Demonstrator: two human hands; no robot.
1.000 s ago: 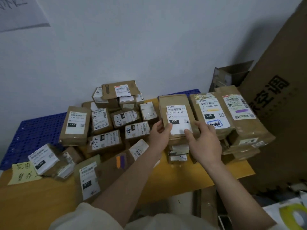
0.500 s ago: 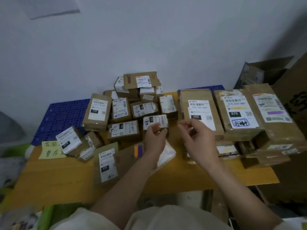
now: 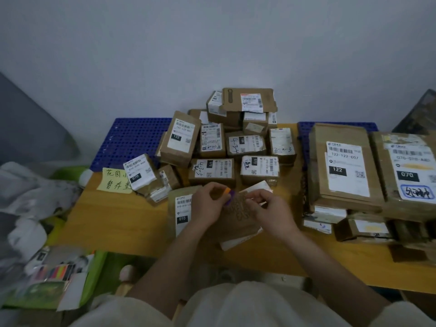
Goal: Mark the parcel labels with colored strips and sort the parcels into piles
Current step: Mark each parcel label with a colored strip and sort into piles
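A flat brown parcel (image 3: 232,215) with a white 010 label (image 3: 182,210) lies on the wooden table (image 3: 106,220) right in front of me. Orange and purple strips (image 3: 227,195) stick up at its top edge. My left hand (image 3: 207,205) pinches at those strips with curled fingers. My right hand (image 3: 270,210) hovers over the parcel just right of the strips, fingertips curled together; what they pinch is hidden. A heap of small labelled parcels (image 3: 236,142) sits behind. On the right is a stack topped by the 122 parcel (image 3: 342,166) and a 070 parcel (image 3: 408,171).
A yellow handwritten note (image 3: 115,180) lies at the table's left end, beside a blue perforated pallet (image 3: 132,140). A green tray (image 3: 94,267) at lower left holds a pack of colored strips (image 3: 55,272). Crumpled grey plastic (image 3: 28,192) lies further left. A wall stands behind everything.
Both hands let go of the 122 parcel on the right stack and came back down to the brown 010 parcel. My view swung left and down.
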